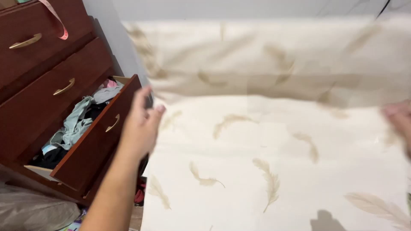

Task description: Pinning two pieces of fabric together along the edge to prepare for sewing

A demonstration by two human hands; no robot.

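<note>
- Head view: we see a cream sheet (274, 162) printed with tan feathers, spread wide across the right and middle of the frame.
- The far part of the sheet is lifted and blurred, hanging as a band over the flatter part nearer to us.
- Our left hand (141, 124) sits at the sheet's left edge, palm turned toward the cloth.
- Its fingers (150, 114) are curled together, with the thumb tip touching the sheet's edge where the raised band meets the flat part; they seem to be pinching that edge, though blur keeps us from being sure.
- The sheet lies to the right of these fingers, and nothing of it shows to their left.
- Our right hand (398, 119) shows only as a blurred patch at the right edge of the frame, against the sheet.
- We cannot tell whether its fingers are spread or pressed together, nor whether they grip the cloth.
- The sheet runs between the two hands, held at about the same height on both sides.
- Left of the left hand stands a dark red wooden dresser (38, 64) with brass handles.
- Its open drawer (96, 145) is just beside our left forearm.
- In the drawer lie jumbled clothes (77, 124), pale green, grey, pink and black.
- A pink strap (58, 19) hangs over the dresser top.
- A grey plastic bag (30, 211) lies at the lower left, below the drawer.
</note>
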